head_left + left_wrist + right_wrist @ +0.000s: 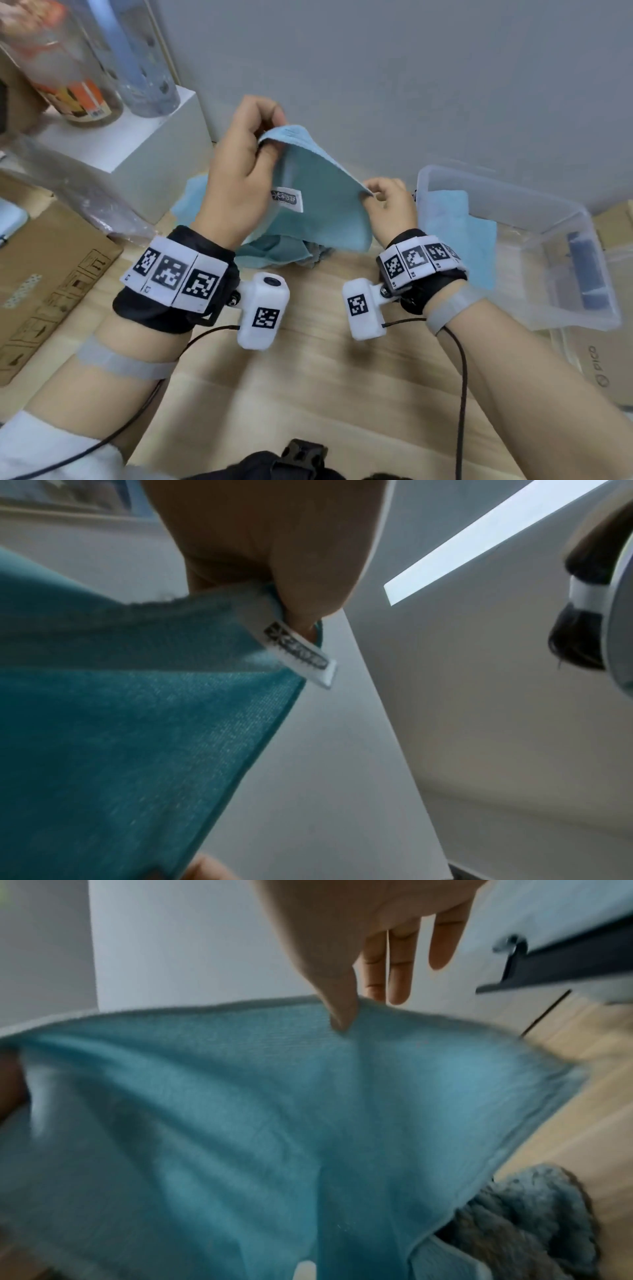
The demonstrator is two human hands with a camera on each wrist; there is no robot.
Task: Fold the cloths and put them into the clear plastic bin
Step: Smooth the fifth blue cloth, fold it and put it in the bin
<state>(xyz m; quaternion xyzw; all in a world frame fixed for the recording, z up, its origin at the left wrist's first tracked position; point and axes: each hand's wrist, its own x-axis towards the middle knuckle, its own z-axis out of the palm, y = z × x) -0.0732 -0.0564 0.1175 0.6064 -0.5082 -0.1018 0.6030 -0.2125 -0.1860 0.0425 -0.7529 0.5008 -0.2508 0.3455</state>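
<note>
A light blue cloth [318, 198] with a white label [287, 199] hangs in the air above the wooden table. My left hand [263, 137] pinches its upper corner by the label [298, 653]. My right hand [371, 193] pinches the cloth's top edge [342, 1015] between thumb and forefinger; the other fingers [400, 969] are straight. The cloth [120, 723] sags between both hands. A clear plastic bin [582, 308] stands at the right with a folded blue cloth [455, 233] inside. More crumpled cloths [274, 251], among them a grey one [527, 1218], lie under the held one.
A white box [137, 144] with clear bottles [144, 61] on it stands at the back left. Flat cardboard [51, 274] lies on the left, and a cardboard box [603, 370] on the right. A dark object [589, 274] lies in the bin. The grey wall [411, 68] is close behind.
</note>
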